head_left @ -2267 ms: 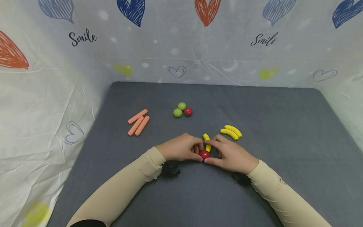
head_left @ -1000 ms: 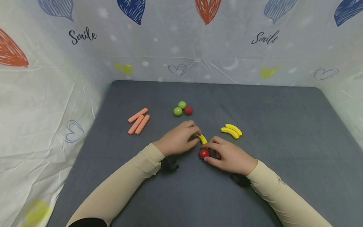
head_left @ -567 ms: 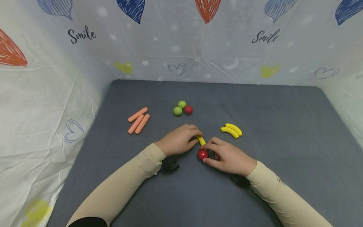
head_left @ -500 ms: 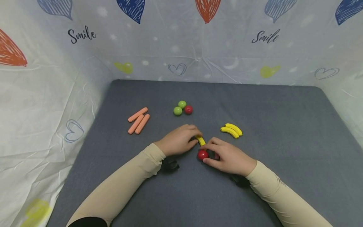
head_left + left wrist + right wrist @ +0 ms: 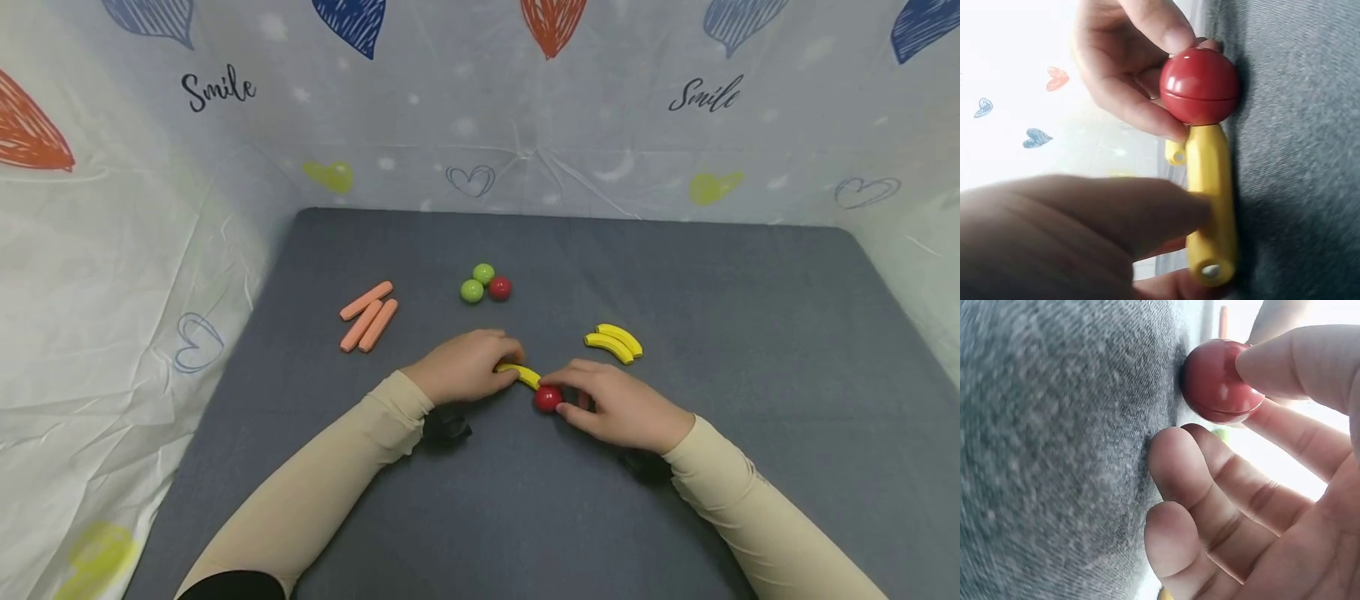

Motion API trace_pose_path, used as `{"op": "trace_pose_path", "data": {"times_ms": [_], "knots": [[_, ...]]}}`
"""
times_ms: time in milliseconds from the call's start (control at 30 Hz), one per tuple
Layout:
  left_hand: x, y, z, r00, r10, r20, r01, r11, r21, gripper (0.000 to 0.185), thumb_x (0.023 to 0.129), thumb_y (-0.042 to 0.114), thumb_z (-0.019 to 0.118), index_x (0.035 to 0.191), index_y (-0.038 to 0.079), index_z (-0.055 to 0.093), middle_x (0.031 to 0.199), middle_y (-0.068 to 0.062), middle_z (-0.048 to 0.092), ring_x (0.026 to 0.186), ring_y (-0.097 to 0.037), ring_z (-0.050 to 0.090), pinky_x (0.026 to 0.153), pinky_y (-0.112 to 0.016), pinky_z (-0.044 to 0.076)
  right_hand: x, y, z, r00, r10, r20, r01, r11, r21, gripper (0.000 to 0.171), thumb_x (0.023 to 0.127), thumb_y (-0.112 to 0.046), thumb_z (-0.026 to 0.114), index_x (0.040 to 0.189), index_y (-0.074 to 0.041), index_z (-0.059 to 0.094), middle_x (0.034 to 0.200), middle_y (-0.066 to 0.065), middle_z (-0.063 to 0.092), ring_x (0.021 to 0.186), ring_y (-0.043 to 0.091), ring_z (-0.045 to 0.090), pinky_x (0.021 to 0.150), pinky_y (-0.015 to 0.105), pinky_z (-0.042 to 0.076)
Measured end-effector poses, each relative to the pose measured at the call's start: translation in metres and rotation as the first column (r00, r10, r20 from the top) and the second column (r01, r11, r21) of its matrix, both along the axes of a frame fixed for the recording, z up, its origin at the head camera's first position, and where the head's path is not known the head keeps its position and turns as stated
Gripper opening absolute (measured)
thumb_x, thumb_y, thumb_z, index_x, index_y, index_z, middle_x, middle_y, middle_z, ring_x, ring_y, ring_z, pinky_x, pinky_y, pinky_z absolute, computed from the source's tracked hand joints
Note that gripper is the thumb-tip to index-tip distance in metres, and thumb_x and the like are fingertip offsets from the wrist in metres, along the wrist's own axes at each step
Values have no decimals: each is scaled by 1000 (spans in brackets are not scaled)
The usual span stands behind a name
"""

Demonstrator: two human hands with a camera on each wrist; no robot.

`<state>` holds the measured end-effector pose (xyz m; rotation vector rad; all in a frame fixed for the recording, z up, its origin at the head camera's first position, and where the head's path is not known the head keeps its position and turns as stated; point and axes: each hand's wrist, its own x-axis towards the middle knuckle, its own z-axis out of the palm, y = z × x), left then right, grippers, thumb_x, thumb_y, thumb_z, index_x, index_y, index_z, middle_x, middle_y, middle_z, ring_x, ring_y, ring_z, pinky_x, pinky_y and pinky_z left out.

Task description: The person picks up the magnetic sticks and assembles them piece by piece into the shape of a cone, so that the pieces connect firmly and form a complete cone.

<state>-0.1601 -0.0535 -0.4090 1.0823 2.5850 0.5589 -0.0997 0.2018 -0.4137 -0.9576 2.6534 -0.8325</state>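
A glossy red ball sits on the grey cloth, one end of a curved yellow stick touching it. My left hand pinches the stick near its other end, where the left wrist view shows a hole. Thumb and index finger of my right hand pinch the ball from the right. In the right wrist view the red ball shows a seam, and the other fingers lie bent beside it on the cloth. Seen from the left wrist, ball and yellow stick line up end to end.
Beyond the hands lie two green balls with another red ball. Three salmon-coloured straight sticks are at the left. Two more curved yellow sticks rest just past the right hand. A printed curtain encloses the table's back and sides.
My left hand has gone from beside the ball to the yellow stick. The stick, earlier pointing away from me, now points left. The red ball has shifted slightly, my right hand staying on it.
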Motion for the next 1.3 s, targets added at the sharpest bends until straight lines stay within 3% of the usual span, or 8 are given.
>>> {"op": "trace_pose_path", "data": {"times_ms": [200, 300, 533, 733, 867, 1067, 1200, 1300], "knots": [[-2, -1, 2, 998, -37, 43, 39, 998, -42, 9, 102, 27, 71, 101, 19, 73, 78, 5, 61, 69, -9, 54, 64, -27, 45, -1, 0, -2, 1000, -1, -20, 0, 1000, -16, 35, 99, -15, 73, 133, -15, 70, 110, -9, 67, 75, 0, 53, 69, 24, 50], [-1, 0, 1, 998, -28, 60, 31, 998, -48, 15, 101, 31, 73, 92, 19, 68, 73, 5, 59, 63, -9, 53, 60, -26, 43, -1, -1, -3, 999, 8, -41, -9, 999, -31, 36, 99, -13, 72, 136, -15, 70, 113, -9, 68, 82, 1, 56, 75, 25, 52], [0, 0, 2, 997, -28, 73, 33, 997, -71, 13, 101, 31, 72, 99, 19, 70, 74, 5, 61, 63, -8, 54, 60, -26, 44, -4, -6, -5, 992, 18, -124, -19, 1000, -6, 41, 100, -11, 72, 140, -12, 67, 116, -5, 70, 96, 5, 61, 86, 31, 55], [0, 0, 1, 995, -2, 100, 11, 997, -80, 14, 99, 27, 72, 94, 17, 65, 69, 5, 58, 57, -8, 53, 55, -25, 42, -6, -3, -3, 982, -58, -182, 71, 995, 68, 40, 97, -14, 76, 135, -8, 69, 116, 1, 69, 98, 13, 65, 88, 37, 57], [0, 0, 1, 994, 19, 108, -9, 996, -88, 14, 98, 25, 72, 95, 16, 62, 69, 5, 59, 57, -8, 55, 55, -25, 43, -10, 6, -3, 956, -114, -269, 148, 983, 109, 35, 95, -13, 76, 129, -5, 72, 115, 6, 69, 101, 19, 67, 85, 41, 59], [0, 0, 1, 993, 41, 115, -30, 995, -97, 19, 98, 25, 71, 112, 14, 65, 76, 4, 63, 62, -9, 58, 58, -26, 47, -16, 20, -6, 893, -191, -407, 256, 960, 112, 29, 93, -9, 75, 121, -2, 74, 113, 10, 71, 100, 28, 70, 79, 48, 59], [-1, 0, 2, 991, 64, 121, -51, 993, -103, 33, 97, 26, 71, 127, 12, 65, 80, 4, 65, 65, -10, 59, 62, -27, 49, -20, 25, -6, 863, -216, -456, 294, 950, 105, 24, 93, -8, 76, 116, -3, 76, 111, 11, 73, 98, 31, 69, 76, 49, 59], [-1, -1, 2, 989, 75, 125, -62, 992, -108, 37, 96, 26, 71, 130, 13, 65, 80, 4, 65, 65, -10, 60, 62, -27, 49, -22, 27, -6, 855, -221, -469, 300, 949, 100, 21, 92, -5, 76, 113, -3, 77, 105, 11, 72, 92, 31, 67, 74, 49, 58]]}}
